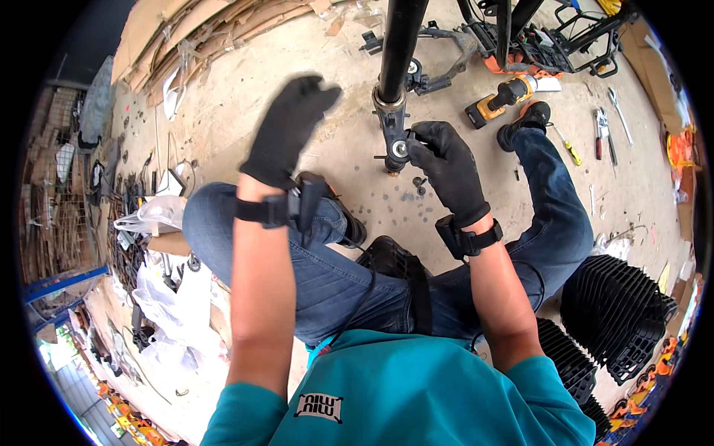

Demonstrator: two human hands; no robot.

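Observation:
A black tube runs down to a bracket with a silver-centred round fitting near its lower end. My right hand, in a black glove, is at the fitting's right side, fingers bent and closed around a small dark piece too hidden to name. My left hand, also gloved, is raised left of the bracket, fingers extended and slightly blurred, holding nothing visible. Small dark round parts lie on the floor below the bracket.
Around me are a yellow-black drill, pliers, a screwdriver, a wrench, metal frames, cardboard, plastic bags and black slatted plastic parts. My legs are bent either side of the bracket.

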